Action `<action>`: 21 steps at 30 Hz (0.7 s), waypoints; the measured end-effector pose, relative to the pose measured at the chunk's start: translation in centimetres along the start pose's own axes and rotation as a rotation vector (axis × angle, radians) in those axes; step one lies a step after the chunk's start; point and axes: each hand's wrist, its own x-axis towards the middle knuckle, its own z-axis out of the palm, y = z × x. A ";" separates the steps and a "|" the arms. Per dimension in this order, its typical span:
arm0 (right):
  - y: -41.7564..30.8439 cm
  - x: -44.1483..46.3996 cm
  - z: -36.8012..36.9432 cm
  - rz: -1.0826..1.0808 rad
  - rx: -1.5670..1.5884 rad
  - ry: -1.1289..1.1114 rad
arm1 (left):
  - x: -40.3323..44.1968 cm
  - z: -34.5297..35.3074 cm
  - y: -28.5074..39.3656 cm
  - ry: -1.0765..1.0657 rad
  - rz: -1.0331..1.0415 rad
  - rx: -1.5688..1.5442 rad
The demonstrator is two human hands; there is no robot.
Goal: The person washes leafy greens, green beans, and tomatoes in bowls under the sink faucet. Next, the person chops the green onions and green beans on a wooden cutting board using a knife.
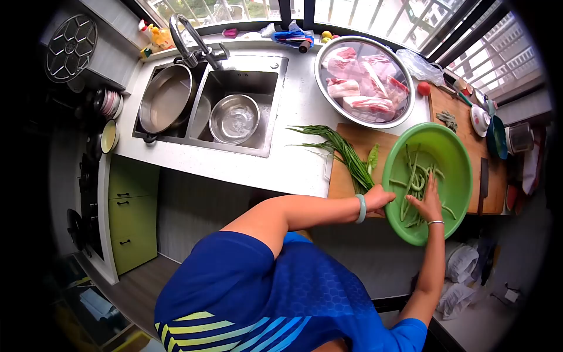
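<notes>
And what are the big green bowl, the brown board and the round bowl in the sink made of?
The green bowl looks like plastic: it's one bright colour all over, with a soft shine. The brown board seems to be smooth wood, from its warm brown colour, though it could be a wood-look surface. The round bowl is probably shiny stainless steel: it's silvery with bright reflections.

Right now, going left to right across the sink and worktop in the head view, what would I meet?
Large pot → metal bowl → green stalks → green basin with green beans → teal bowl.
</notes>
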 end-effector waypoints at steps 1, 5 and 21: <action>-1.4 -1.1 -1.2 -0.007 -0.007 0.005 | -1.6 -0.1 0.3 -0.002 0.011 -0.004; -8.2 -4.2 -3.8 -0.164 -0.199 0.050 | -10.3 -2.3 3.0 -0.103 0.124 -0.018; -44.8 6.1 2.8 -0.582 0.874 0.023 | -43.0 -30.4 0.2 0.785 0.493 -0.221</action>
